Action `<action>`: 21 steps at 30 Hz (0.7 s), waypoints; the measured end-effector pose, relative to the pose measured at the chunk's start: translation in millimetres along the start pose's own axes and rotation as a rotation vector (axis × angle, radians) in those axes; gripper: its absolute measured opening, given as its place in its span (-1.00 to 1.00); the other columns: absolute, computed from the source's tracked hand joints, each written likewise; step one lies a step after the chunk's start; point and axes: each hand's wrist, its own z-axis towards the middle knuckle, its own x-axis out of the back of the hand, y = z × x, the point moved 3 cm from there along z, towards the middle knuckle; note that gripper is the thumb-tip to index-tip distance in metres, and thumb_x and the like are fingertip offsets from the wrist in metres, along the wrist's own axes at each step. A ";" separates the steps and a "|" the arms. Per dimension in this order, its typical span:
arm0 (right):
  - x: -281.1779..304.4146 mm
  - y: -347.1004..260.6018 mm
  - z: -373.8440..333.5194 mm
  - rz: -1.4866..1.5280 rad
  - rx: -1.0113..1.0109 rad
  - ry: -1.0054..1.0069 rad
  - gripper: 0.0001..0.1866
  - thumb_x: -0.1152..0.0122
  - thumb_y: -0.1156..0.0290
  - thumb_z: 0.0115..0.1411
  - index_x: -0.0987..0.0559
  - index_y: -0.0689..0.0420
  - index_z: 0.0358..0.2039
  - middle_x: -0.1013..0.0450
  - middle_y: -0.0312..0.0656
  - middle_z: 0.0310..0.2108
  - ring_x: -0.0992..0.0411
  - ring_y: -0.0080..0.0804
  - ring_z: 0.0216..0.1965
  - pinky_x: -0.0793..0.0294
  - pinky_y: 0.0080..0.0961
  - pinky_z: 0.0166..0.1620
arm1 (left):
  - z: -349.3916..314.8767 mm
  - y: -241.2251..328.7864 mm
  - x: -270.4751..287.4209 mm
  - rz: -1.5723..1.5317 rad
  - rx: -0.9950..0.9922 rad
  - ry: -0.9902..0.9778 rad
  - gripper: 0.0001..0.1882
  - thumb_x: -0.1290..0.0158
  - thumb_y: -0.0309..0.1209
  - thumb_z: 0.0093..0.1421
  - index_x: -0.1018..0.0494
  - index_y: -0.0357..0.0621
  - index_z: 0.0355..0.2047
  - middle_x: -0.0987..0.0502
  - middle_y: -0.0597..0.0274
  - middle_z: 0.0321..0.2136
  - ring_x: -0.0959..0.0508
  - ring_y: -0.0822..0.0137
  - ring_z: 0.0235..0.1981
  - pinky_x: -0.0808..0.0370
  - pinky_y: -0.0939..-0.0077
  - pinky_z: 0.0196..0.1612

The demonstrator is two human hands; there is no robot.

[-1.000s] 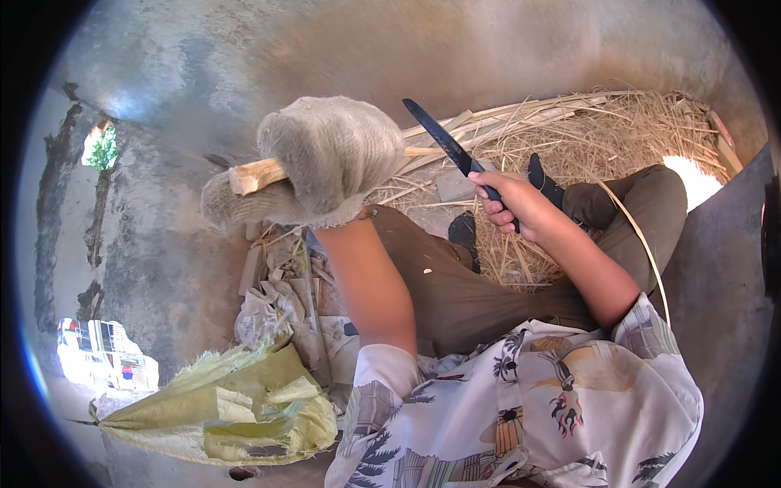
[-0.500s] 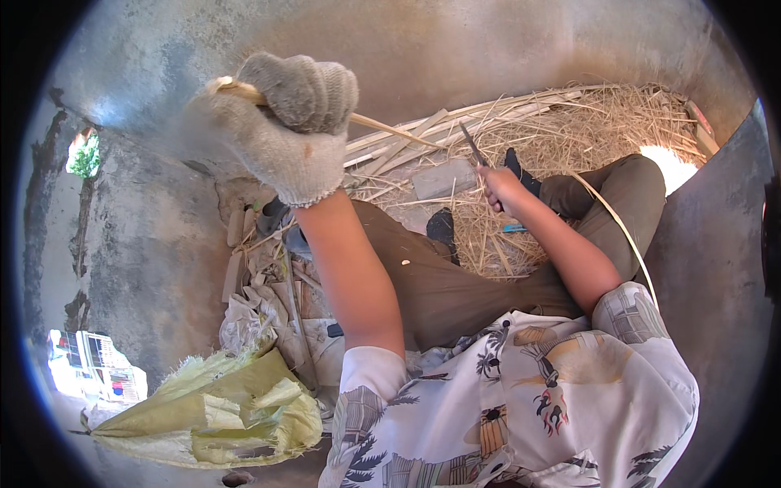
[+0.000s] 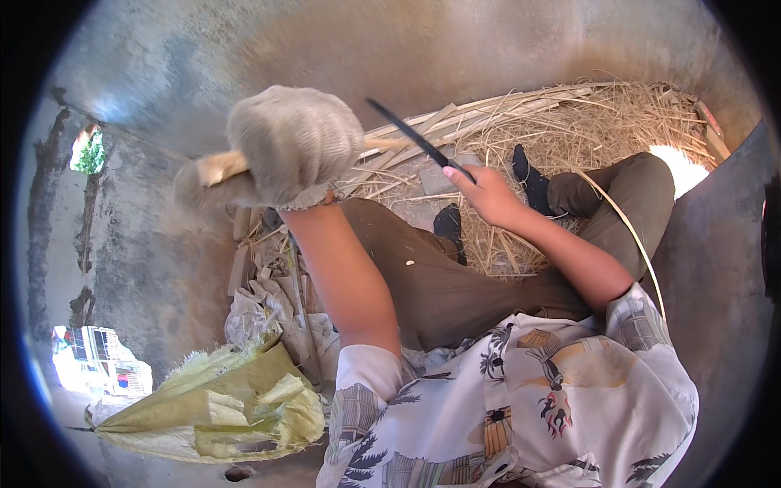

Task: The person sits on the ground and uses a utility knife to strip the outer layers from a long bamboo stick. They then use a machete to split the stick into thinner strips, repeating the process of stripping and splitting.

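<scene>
My left hand (image 3: 293, 150), in a pale knitted work glove, is closed around a pale strip that looks like bamboo (image 3: 220, 167). One blunt end sticks out to the left of the fist, while the strip runs out on the right and passes near the blade. My bare right hand (image 3: 486, 193) grips a knife (image 3: 411, 134) with a narrow dark blade, angled up and to the left toward the gloved fist. Whether the blade touches the strip I cannot tell. A long thin strip (image 3: 622, 213) curves over my right thigh; whether it is the same piece is unclear.
Shavings and loose strips (image 3: 602, 126) heap along the wall beyond my feet. A grey block (image 3: 439, 179) lies among them. My legs (image 3: 439, 281) are bent in front of me. A torn yellow-green woven sack (image 3: 220, 407) and crumpled plastic (image 3: 252, 313) lie at left.
My right hand has risen and moved left, bringing the knife closer to my gloved hand. The left fist has come down slightly and turned, still holding the strip.
</scene>
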 end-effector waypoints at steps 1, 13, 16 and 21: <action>5.9 -17.5 -2.7 0.008 -0.001 0.004 -0.48 -0.01 -0.03 0.41 -0.49 0.23 -0.42 -0.22 -0.39 -0.68 -0.19 -0.61 -0.60 -0.20 -0.52 -0.52 | -14.6 3.2 6.2 -0.021 -0.073 0.430 -0.46 -0.11 0.27 0.14 -0.39 0.19 -0.73 -0.40 0.52 -0.76 -0.35 0.50 -0.81 -0.33 0.59 -0.75; 33.0 73.6 18.3 -0.484 -0.214 -0.036 -0.36 0.03 -0.03 0.37 -0.60 0.44 -0.30 -0.51 0.25 -0.50 -0.55 0.16 -0.40 -0.50 -0.02 -0.19 | 3.3 -19.4 -16.4 0.123 -0.175 0.791 -0.41 0.00 0.33 0.19 -0.37 0.16 -0.68 -0.36 0.54 -0.76 -0.27 0.57 -0.85 -0.27 0.61 -0.79; 38.9 31.4 24.7 -0.479 0.010 0.105 -0.34 0.01 -0.07 0.35 -0.60 0.39 -0.44 -0.51 0.19 -0.54 -0.55 0.11 -0.43 -0.50 -0.06 -0.24 | 26.2 -0.6 -40.3 0.165 0.063 -0.251 -0.35 0.02 0.40 0.16 -0.33 0.13 -0.71 -0.30 0.51 -0.82 -0.26 0.57 -0.86 -0.29 0.56 -0.79; 43.6 -80.1 -1.3 0.175 0.306 0.203 -0.48 0.00 0.04 0.41 -0.54 0.29 -0.44 -0.31 -0.26 -0.70 -0.34 -0.53 -0.59 -0.37 -0.43 -0.46 | -2.7 0.5 -31.7 0.334 -0.203 0.394 -0.20 0.21 0.59 0.05 -0.10 0.15 -0.83 -0.05 0.52 -0.91 0.09 0.59 -0.89 0.15 0.66 -0.77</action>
